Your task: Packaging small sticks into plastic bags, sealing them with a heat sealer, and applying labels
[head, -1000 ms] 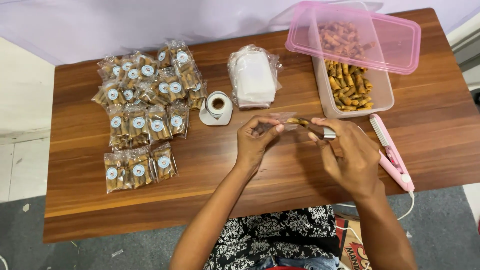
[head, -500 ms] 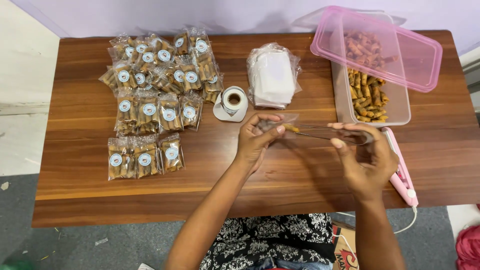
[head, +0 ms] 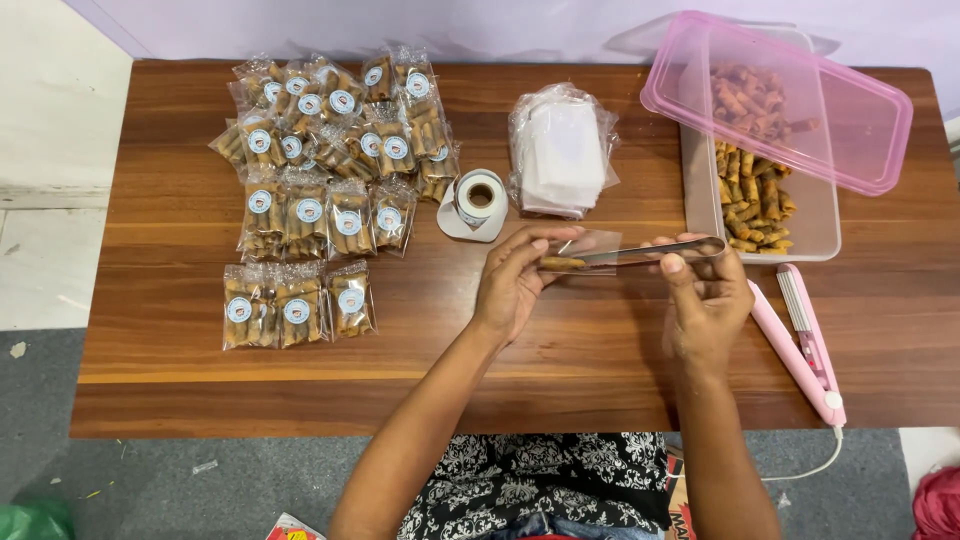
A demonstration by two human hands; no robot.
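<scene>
1. Clear plastic pouch [head: 585, 250]: small, see-through and glossy, held level above the wooden table [head: 600, 360] between the two hands; a golden-brown rolled snack [head: 562, 263] shows inside it near its left end.
2. Far left on the table lies a heap of sealed snack packets [head: 330, 150], each with a round white sticker; three more packets [head: 297, 305] lie in a row just below the heap.
3. A roll of stickers [head: 480, 198] stands right of the heap, and a bag of empty pouches [head: 562, 150] lies beside it.
4. Left hand [head: 515, 285]: fingers closed around the pouch's left end, thumb under it.
5. Metal tongs [head: 650, 253]: thin and shiny, lying level, their tips reaching into the pouch at the snack.
6. Right hand [head: 705, 300]: fingers pinched together on the tongs' right end.
7. Behind it sits a clear plastic container [head: 810, 225] of loose rolled snacks, its pink lid [head: 780, 100] resting askew across the top.
8. A pink handheld sealer [head: 805, 340] lies at the right, its cord running off the table edge.
</scene>
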